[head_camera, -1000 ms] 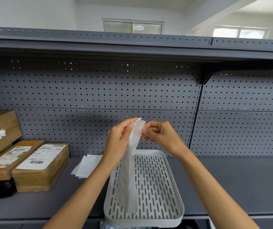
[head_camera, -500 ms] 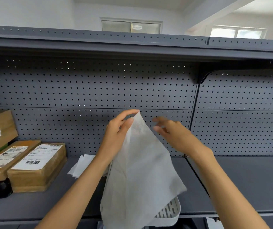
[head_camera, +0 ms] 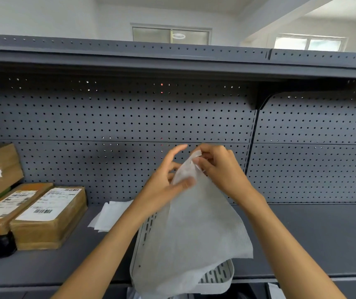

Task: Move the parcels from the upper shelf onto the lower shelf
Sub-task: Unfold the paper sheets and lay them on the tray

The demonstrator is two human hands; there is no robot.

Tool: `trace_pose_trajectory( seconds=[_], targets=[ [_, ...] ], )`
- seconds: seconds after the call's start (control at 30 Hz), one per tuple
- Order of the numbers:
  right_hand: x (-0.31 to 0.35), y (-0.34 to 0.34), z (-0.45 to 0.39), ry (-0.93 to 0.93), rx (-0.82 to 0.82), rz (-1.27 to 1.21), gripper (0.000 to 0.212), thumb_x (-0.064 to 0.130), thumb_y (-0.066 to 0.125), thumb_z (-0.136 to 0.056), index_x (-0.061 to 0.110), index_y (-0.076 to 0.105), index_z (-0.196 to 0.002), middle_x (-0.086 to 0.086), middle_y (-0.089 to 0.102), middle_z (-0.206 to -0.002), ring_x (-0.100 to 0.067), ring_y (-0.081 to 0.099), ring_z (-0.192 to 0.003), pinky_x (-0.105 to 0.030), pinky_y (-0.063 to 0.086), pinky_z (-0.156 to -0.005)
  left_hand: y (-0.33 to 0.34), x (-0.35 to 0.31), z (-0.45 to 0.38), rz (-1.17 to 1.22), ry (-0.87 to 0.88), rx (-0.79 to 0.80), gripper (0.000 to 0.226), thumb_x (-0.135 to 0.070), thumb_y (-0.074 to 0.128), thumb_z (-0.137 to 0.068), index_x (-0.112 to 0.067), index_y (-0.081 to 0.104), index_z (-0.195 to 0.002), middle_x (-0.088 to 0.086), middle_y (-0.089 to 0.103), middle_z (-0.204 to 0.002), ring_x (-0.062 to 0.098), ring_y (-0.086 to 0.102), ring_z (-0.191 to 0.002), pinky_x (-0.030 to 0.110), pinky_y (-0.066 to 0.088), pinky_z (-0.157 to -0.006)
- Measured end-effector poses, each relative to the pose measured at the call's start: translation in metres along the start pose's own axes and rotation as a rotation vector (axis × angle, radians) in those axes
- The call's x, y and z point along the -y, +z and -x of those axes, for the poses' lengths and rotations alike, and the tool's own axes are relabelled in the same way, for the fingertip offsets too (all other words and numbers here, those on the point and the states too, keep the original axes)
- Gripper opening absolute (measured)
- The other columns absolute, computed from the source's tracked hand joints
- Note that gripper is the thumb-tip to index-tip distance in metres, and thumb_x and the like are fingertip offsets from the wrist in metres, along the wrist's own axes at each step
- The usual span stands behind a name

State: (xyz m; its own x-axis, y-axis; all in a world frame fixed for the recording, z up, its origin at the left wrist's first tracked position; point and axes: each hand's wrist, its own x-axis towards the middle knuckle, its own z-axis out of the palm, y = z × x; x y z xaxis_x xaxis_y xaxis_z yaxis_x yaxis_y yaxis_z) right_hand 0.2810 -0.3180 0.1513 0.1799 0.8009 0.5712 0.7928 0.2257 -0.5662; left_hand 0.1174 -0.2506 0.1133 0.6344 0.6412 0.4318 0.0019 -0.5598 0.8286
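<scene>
Both hands, left [head_camera: 164, 186] and right [head_camera: 220, 167], pinching a white sheet's [head_camera: 194, 234] top corner above a slotted tray [head_camera: 218, 279] at the shelf's [head_camera: 313, 238] front edge.

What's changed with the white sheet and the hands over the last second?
The white sheet, a narrow folded strip a second ago, has opened out and now drapes over most of the slotted tray. The right hand, which let go half a second ago, pinches the top corner again beside the left hand. The parcels and the folded sheets have not moved.
</scene>
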Motion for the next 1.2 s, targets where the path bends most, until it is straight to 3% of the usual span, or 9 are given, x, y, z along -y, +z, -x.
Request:
trace_pose_trajectory(
  seconds=[0.1,0.17,0.3,0.37,0.5,0.7,0.83,0.97,1.2],
  targets=[
    [-0.001,-0.003,-0.001,0.033,-0.024,-0.003,0.014,0.011,0.055,-0.098,0.014,0.063,-0.087,-0.011,0.068,-0.075,-0.030,0.062,-0.069,-0.044,0.054,-0.066,0.008,0.008,0.011,-0.221,-0.010,0.115,0.109,-0.039,0.085,-0.078,-0.067,0.007,-0.147,-0.029,0.033,-0.157,-0.005,0.036,-0.141,0.029,0.038,-0.111],
    [-0.001,-0.005,0.001,0.055,-0.016,0.020,0.014,0.008,0.053,-0.099,0.012,0.062,-0.089,-0.009,0.065,-0.074,-0.023,0.055,-0.065,-0.034,0.048,-0.061,0.005,0.018,0.011,-0.361,-0.027,0.022,0.102,-0.034,0.078,-0.086,-0.069,0.004,-0.146,-0.022,0.038,-0.154,0.005,0.042,-0.137,0.037,0.042,-0.108],
    [-0.004,-0.012,0.005,0.101,-0.060,0.057,0.019,-0.001,0.051,-0.097,0.015,0.061,-0.092,-0.001,0.056,-0.070,-0.010,0.040,-0.054,-0.028,0.034,-0.056,-0.015,0.033,0.002,-0.464,-0.056,-0.130,0.050,-0.027,0.064,-0.098,-0.050,0.046,-0.138,-0.013,0.062,-0.101,0.011,0.063,-0.089,0.027,0.053,-0.074],
    [-0.006,-0.014,0.006,0.111,-0.097,0.061,0.023,-0.004,0.047,-0.096,0.017,0.056,-0.093,-0.007,0.054,-0.069,-0.013,0.039,-0.054,-0.029,0.032,-0.056,-0.025,0.034,0.001,-0.506,-0.059,-0.172,0.015,-0.026,0.061,-0.100,-0.039,0.065,-0.107,-0.015,0.063,-0.086,0.009,0.061,-0.081,0.026,0.047,-0.068],
    [-0.003,-0.020,0.008,0.100,-0.150,0.160,0.035,-0.014,0.037,-0.092,0.014,0.054,-0.103,-0.001,0.048,-0.062,-0.015,0.041,-0.055,-0.030,0.031,-0.054,-0.037,0.035,-0.002,-0.522,-0.062,-0.237,0.047,-0.030,0.063,-0.098,-0.026,0.035,-0.060,-0.008,0.034,-0.056,0.013,0.033,-0.057,0.030,0.026,-0.059],
    [0.008,-0.028,0.007,0.110,-0.166,0.233,0.035,-0.009,0.036,-0.095,0.014,0.060,-0.105,0.001,0.059,-0.077,-0.019,0.057,-0.073,-0.036,0.047,-0.063,-0.054,0.001,0.001,-0.435,0.040,-0.248,0.056,-0.048,0.069,-0.088,-0.012,0.037,-0.060,-0.003,0.032,-0.056,0.013,0.026,-0.056,0.031,0.024,-0.061],
    [0.030,-0.040,0.008,0.108,-0.173,0.115,0.012,0.018,0.054,-0.101,0.012,0.063,-0.096,-0.003,0.066,-0.085,-0.023,0.060,-0.082,-0.033,0.045,-0.065,-0.063,-0.043,0.008,-0.482,0.109,-0.259,0.070,-0.078,0.054,-0.068,-0.008,0.060,-0.063,0.004,0.040,-0.053,0.010,0.029,-0.052,0.029,0.027,-0.056],
    [0.055,-0.059,0.015,0.054,-0.199,0.061,0.012,0.029,0.067,-0.094,0.018,0.064,-0.091,-0.006,0.065,-0.080,-0.016,0.056,-0.065,-0.018,0.037,-0.051,-0.077,-0.088,0.019,-0.499,0.163,-0.265,0.075,-0.072,0.055,-0.068,0.002,0.061,-0.066,-0.010,0.032,-0.045,0.008,0.028,-0.042,0.015,0.022,-0.043],
    [0.045,-0.065,0.011,0.187,-0.080,0.176,0.025,0.042,0.075,-0.085,0.022,0.060,-0.089,-0.001,0.068,-0.090,-0.026,0.065,-0.089,-0.048,0.055,-0.080,-0.090,-0.072,0.007,-0.633,-0.031,-0.141,0.065,-0.074,0.053,-0.064,-0.010,0.045,-0.058,0.000,0.032,-0.053,0.008,0.021,-0.041,0.017,0.021,-0.038]
  ],
)
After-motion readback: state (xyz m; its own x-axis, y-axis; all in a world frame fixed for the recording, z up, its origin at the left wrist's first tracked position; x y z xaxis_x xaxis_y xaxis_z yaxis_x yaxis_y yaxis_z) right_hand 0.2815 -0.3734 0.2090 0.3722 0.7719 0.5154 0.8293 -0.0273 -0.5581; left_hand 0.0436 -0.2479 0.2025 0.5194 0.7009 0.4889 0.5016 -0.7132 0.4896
